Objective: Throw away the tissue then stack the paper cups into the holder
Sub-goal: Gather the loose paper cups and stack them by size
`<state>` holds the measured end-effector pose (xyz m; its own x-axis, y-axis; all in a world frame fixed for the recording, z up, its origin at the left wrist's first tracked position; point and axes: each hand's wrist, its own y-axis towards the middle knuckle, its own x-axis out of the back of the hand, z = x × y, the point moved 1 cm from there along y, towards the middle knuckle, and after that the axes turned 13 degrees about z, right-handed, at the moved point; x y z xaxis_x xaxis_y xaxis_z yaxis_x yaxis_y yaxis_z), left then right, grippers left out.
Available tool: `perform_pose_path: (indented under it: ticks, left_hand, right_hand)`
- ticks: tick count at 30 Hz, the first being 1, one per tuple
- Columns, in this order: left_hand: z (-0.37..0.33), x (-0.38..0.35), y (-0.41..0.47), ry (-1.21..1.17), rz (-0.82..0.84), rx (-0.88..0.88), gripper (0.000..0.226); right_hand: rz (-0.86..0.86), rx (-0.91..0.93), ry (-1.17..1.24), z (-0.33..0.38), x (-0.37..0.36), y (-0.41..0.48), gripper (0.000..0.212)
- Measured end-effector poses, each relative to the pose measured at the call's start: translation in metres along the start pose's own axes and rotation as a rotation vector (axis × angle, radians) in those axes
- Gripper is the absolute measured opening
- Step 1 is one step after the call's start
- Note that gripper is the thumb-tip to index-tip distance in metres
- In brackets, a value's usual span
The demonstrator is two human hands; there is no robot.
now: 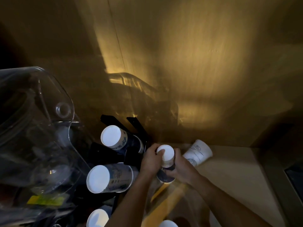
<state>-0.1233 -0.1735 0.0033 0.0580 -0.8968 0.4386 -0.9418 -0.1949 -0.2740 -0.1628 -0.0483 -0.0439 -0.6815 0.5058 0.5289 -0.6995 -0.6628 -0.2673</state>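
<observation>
**Both hands wrapped round one upside-down cup, right beside the holder**

Pretty dim and blurry here, so only going with what's clear. Using the black cup holder (105, 153) as the landmark.

Far left of the holder: big clear plastic container (32, 128), see-through, with a yellow label low on it.

On the holder itself: upper cup stack (121, 139) sitting bottom-up, white base facing the camera, blue print down the side. Just below that on the holder, lower cup stack (108, 179), same deal, tilted toward the left. Further below the holder, at the bottom edge, white base of another cup (97, 217), mostly cut off.

Just right of the holder: left hand (151, 159) curled round the held cup (166, 155), thumb pressed on the white base. Right hand (182, 167) gripping the same cup from the other side, fingers closed lower down over the dark printed part. Cup inverted, base up.

Right of the hands, well past the holder: loose cup (197, 153) lying tipped on the beige counter (229, 169), touching nothing else as far as visible.

No tissue visible anywhere.
</observation>
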Motion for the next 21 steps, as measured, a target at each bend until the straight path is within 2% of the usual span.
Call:
perform_pose_path:
  ticks: [6, 11, 13, 16, 18, 21]
  left_hand:
    - [0.005, -0.001, 0.007, -0.066, 0.007, 0.057, 0.023]
    - [-0.007, -0.001, 0.004, -0.068, -0.112, 0.104, 0.025]
    - [-0.023, 0.001, -0.002, 0.029, -0.203, 0.035, 0.028]
    - [-0.058, -0.009, -0.008, 0.191, -0.277, -0.186, 0.029]
    - [-0.078, -0.029, -0.011, 0.262, -0.224, -0.311, 0.025]
    - [-0.088, -0.066, -0.008, 0.351, -0.033, -0.406, 0.023]
  right_hand:
    - [0.094, 0.007, -0.121, 0.005, 0.018, -0.003, 0.071]
    - [0.116, -0.045, -0.175, 0.002, 0.051, -0.037, 0.056]
    - [0.111, -0.101, -0.161, -0.008, 0.060, -0.060, 0.049]
    - [0.111, -0.208, -0.133, -0.028, 0.069, -0.094, 0.053]
    - [0.140, -0.290, -0.086, -0.041, 0.070, -0.115, 0.061]
    - [0.203, -0.358, -0.033, -0.058, 0.067, -0.141, 0.071]
